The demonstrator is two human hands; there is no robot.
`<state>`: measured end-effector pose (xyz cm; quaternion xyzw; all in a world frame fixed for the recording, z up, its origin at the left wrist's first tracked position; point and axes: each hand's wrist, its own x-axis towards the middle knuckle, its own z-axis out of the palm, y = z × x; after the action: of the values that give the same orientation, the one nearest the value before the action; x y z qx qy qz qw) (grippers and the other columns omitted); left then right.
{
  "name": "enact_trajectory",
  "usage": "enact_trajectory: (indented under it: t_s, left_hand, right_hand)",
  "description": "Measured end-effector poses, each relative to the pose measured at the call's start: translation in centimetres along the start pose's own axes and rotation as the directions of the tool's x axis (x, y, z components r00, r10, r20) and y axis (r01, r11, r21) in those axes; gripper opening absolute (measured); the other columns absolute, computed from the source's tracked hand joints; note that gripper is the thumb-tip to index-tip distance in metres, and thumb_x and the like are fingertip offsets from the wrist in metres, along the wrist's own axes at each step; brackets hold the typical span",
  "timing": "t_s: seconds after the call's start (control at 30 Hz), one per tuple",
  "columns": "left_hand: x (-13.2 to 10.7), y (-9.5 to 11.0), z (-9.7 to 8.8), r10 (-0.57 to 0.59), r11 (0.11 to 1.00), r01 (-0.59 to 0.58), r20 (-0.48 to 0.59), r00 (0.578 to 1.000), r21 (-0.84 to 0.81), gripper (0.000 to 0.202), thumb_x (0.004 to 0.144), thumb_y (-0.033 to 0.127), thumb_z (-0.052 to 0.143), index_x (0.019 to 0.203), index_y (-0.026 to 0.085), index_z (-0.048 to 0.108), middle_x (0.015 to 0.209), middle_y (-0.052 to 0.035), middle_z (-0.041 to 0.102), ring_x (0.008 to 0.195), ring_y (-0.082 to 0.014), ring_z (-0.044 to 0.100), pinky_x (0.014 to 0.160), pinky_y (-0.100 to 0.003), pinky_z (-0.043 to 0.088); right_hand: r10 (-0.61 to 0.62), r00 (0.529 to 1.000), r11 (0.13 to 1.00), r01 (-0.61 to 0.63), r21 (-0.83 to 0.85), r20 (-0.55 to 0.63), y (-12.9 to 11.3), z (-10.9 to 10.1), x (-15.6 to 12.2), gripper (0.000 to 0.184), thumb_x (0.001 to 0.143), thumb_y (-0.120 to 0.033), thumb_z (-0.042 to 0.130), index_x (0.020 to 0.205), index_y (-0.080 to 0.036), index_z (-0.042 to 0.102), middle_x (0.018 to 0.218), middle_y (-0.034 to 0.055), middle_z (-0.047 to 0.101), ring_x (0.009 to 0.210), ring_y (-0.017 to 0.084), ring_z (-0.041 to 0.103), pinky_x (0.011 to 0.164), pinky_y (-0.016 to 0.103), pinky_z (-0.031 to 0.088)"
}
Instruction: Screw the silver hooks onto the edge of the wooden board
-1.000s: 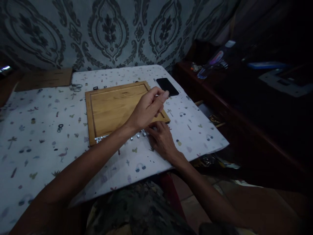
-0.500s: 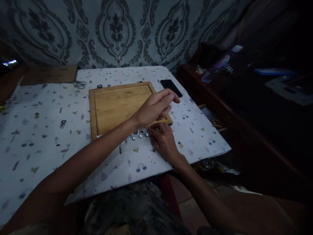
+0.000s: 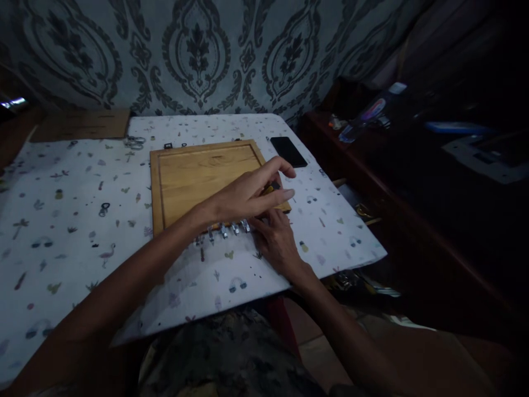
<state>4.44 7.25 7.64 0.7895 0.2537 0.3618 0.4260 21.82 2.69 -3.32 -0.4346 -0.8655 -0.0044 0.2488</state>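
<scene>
A wooden board (image 3: pixel 198 176) with a raised frame lies on the table, several shiny metal clips (image 3: pixel 235 227) along its near edge. Above the board's right part is my left hand (image 3: pixel 252 193), its thumb and forefinger spread around what looks like a yellow-and-black tool handle (image 3: pixel 270 188). The handle's lower part and my other left fingers are hidden. My right hand (image 3: pixel 276 240) rests at the near right corner, just under the left, fingers bent together beside the last clip. Whatever its fingertips pinch is hidden.
A black phone (image 3: pixel 288 151) lies beyond the board's right side. Small dark metal pieces (image 3: pixel 104 209) are at left, near scissors-like handles (image 3: pixel 134 143) and a cardboard sheet (image 3: pixel 82 124). A plastic bottle (image 3: pixel 370 113) rests on the dark furniture at right.
My left thumb and forefinger have spread apart from a curled pose, and the hand has shifted slightly left. The yellow-and-black handle now shows between them. My right hand stays at the corner.
</scene>
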Motion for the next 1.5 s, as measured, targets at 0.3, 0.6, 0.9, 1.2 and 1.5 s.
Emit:
enact_trajectory:
  t_s: [0.3,0.6,0.9,1.2,1.5]
  left_hand:
    - [-1.1,1.3,-0.8,0.077,0.99,-0.05,-0.209,0.975,0.132,0.014,0.099,0.028,0.049,0.107,0.02,0.056,0.086,-0.0019,0.062,0.081,-0.0156,0.062,0.072,-0.028,0.046]
    - [-1.4,0.6,-1.1,0.08,0.953,-0.025,-0.17,0.982,0.303,0.011,0.098,0.026,0.052,0.104,0.019,0.057,0.088,-0.0016,0.062,0.077,-0.0144,0.059,0.068,-0.026,0.041]
    - [-1.3,0.5,-1.0,0.087,0.941,-0.026,-0.168,0.982,0.337,0.009,0.096,0.025,0.052,0.101,0.019,0.056,0.079,0.0014,0.06,0.07,-0.0133,0.055,0.066,-0.026,0.039]
    - [-1.2,0.1,-0.8,0.062,0.947,-0.012,-0.146,0.987,0.32,0.009,0.095,0.023,0.051,0.102,0.018,0.055,0.081,0.0003,0.061,0.072,-0.0138,0.057,0.067,-0.026,0.04]
    - [-1.2,-0.1,-0.8,0.085,0.938,-0.026,-0.156,0.984,0.346,0.008,0.095,0.024,0.051,0.101,0.02,0.055,0.08,0.0008,0.061,0.071,-0.0143,0.057,0.068,-0.026,0.04]
  right_hand:
    - [0.014,1.0,1.0,-0.015,0.016,0.022,0.0,-0.2,-0.1,0.035,0.088,-0.009,0.054,0.116,-0.022,0.072,0.104,0.0113,0.063,0.097,0.027,0.052,0.082,0.042,0.043]
    - [0.011,1.0,1.0,-0.011,0.017,0.023,0.0,-0.3,-0.1,0.038,0.089,-0.008,0.052,0.119,-0.022,0.071,0.104,0.0124,0.063,0.097,0.027,0.052,0.081,0.041,0.044]
    - [0.034,0.999,0.999,-0.034,0.023,0.03,-0.1,-0.3,-0.1,0.042,0.089,-0.006,0.052,0.122,-0.024,0.071,0.105,0.0118,0.064,0.097,0.026,0.054,0.081,0.042,0.045]
    - [0.036,0.998,0.999,-0.036,-0.004,0.057,-0.2,-0.6,0.0,0.041,0.089,-0.008,0.054,0.123,-0.025,0.071,0.105,0.0124,0.063,0.097,0.027,0.053,0.081,0.042,0.044]
    - [0.028,0.999,1.0,-0.027,-0.01,0.041,-0.2,-0.5,0.0,0.04,0.09,-0.009,0.053,0.122,-0.025,0.071,0.103,0.0114,0.062,0.094,0.026,0.052,0.079,0.04,0.042]
